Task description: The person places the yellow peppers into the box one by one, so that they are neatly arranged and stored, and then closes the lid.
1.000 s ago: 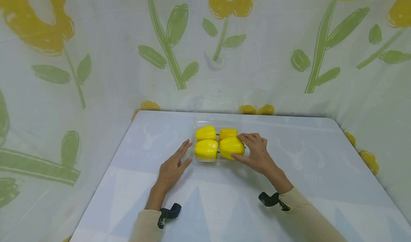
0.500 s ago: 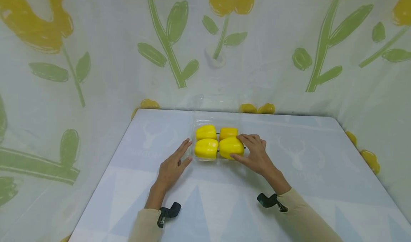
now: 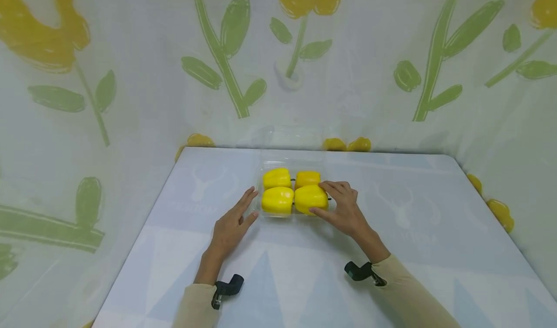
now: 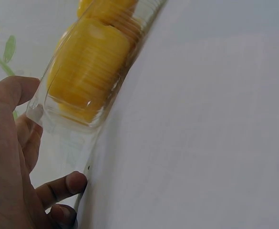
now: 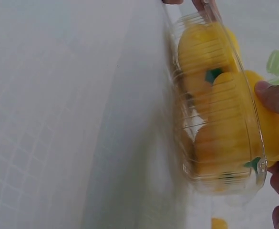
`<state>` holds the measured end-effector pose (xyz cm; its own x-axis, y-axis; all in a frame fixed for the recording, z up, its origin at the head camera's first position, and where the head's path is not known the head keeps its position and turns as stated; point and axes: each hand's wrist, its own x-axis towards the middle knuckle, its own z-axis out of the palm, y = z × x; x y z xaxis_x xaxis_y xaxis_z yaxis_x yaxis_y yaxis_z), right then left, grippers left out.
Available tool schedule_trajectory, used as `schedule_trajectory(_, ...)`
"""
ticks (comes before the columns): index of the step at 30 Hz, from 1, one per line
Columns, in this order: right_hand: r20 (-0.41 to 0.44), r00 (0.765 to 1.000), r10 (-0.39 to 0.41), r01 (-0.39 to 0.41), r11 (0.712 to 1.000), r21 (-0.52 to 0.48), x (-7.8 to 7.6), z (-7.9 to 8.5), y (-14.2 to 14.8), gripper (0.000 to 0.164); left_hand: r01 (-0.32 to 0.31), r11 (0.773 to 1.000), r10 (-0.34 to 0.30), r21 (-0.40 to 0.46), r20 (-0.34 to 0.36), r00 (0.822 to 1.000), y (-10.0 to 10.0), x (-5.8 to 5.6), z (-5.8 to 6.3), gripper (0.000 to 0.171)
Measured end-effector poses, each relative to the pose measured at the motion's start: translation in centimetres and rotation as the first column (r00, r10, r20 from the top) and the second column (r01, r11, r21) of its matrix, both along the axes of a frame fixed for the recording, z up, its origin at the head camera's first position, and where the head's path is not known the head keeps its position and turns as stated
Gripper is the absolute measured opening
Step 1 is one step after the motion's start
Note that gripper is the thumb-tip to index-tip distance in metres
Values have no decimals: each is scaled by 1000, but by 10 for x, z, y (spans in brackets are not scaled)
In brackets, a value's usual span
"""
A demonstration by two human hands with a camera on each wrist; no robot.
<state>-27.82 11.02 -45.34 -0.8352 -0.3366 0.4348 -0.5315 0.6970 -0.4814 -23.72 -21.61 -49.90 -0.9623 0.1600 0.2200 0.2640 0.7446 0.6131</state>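
while we looked down across the patterned tabletop (image 3: 270,289), the front-right yellow bell pepper (image 3: 309,198) lay on its side in the near right part of a clear plastic clamshell (image 3: 275,164), between the two hands. its long axis ran left to right, with the dark stem (image 3: 329,199) pointing off to the right, toward the palm of the right hand (image 3: 345,209). that was the relation we judged to matter most: the right hand was the nearer one and held the pepper from its stem end, pinching it across the axis, thumb on the near side and fingertips on the far side. in the right wrist view we saw the pepper bulge above the clamshell's rim; whether its underside touched the floor, we could not tell. the left hand (image 3: 230,226) was well apart from that pepper, its fingers extended at the clamshell's left side, thumb apart from them near the front left corner; we could not make out how firmly it pressed. between it and the pinched pepper lay the front-left bell pepper (image 3: 277,201), while the back-left bell pepper (image 3: 276,178) and the back-right bell pepper (image 3: 308,177) sat behind. beyond them the transparent lid (image 3: 293,137) stood raised.
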Motion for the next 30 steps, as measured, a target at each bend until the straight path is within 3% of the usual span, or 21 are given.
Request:
schedule_trajectory(14,9,1000,12,-12,998,-55,0,-1,-5,68,6,1000,-6,13,6,1000,0,0,0,58)
schedule_trajectory(30,109,994,-18,16,1000,19,1,-1,-3,70,3,1000,-3,15,14,1000,1,-1,2,58)
